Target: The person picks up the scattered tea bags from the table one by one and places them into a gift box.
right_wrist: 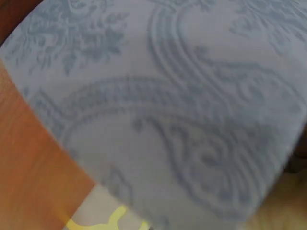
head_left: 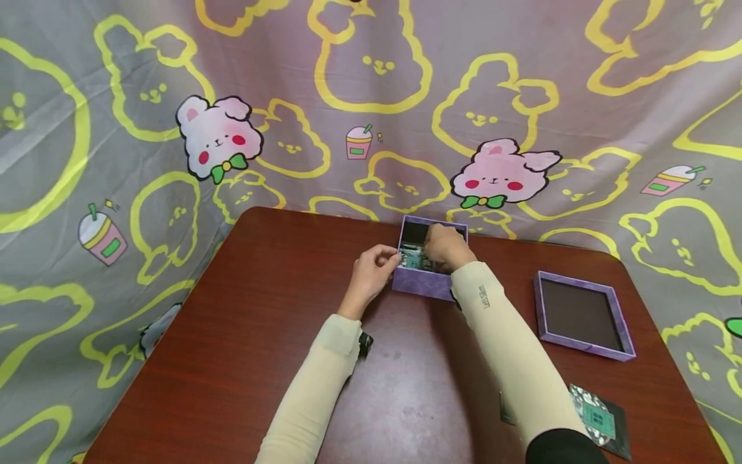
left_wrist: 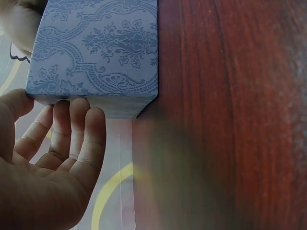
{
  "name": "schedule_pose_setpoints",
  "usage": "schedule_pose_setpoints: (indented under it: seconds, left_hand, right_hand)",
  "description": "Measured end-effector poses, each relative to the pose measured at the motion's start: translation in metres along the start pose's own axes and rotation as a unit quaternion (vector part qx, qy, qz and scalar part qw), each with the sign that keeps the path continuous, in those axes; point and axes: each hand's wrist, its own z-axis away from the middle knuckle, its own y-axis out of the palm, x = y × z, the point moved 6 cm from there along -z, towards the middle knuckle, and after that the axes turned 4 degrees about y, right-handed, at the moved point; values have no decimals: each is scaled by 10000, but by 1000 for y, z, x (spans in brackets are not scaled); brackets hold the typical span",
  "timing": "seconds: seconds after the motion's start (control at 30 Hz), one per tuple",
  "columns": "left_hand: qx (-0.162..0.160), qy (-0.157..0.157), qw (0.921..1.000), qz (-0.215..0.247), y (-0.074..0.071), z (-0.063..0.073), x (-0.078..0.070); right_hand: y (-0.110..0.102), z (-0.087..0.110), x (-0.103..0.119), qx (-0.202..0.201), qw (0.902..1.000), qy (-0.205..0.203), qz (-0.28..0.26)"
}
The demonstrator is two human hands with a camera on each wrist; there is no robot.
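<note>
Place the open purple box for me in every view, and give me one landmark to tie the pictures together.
Head: the open purple box sits just right of centre, the right hand reaching in.
Left wrist: its patterned wall is at upper left, the left hand touching it from below.
Right wrist: its patterned wall, blurred, fills most of the picture.
Shared landmark: the cloth with yellow outlines, at lower left of centre in both wrist views.

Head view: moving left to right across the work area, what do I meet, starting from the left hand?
Left hand → deep purple box → shallow purple tray.
</note>
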Motion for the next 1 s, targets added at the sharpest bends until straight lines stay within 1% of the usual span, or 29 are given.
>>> schedule_pose_setpoints:
  seconds: [0.17, 0.27, 0.43, 0.5, 0.67, 0.83, 1.0]
  left_hand:
    - [-41, 51, 10000, 51, -1, 0, 0]
    - [-32, 74, 9999, 74, -1, 1, 1]
    - [109, 56, 9999, 82, 1, 2, 2]
    - [83, 73, 9999, 77, 0, 1, 1]
    - [-83, 116, 9999, 36, 1, -1, 2]
    - [85, 65, 9999, 66, 8, 0, 5]
    - [68, 43, 9998, 168, 7, 0, 3]
  right_hand:
    - [-9, 7, 2, -213, 9985, -477, -147]
    - [-13, 14, 2, -383, 9967, -691, -176]
    - [-24, 32, -6, -885, 9908, -948, -381]
    - [-29, 40, -11, -1046, 9873, -1070, -533]
    - [-38, 58, -27, -1270, 9826, -1191, -651]
    - [-43, 75, -44, -1431, 9801, -1184, -702]
    - [-45, 85, -53, -1522, 9786, -1158, -754]
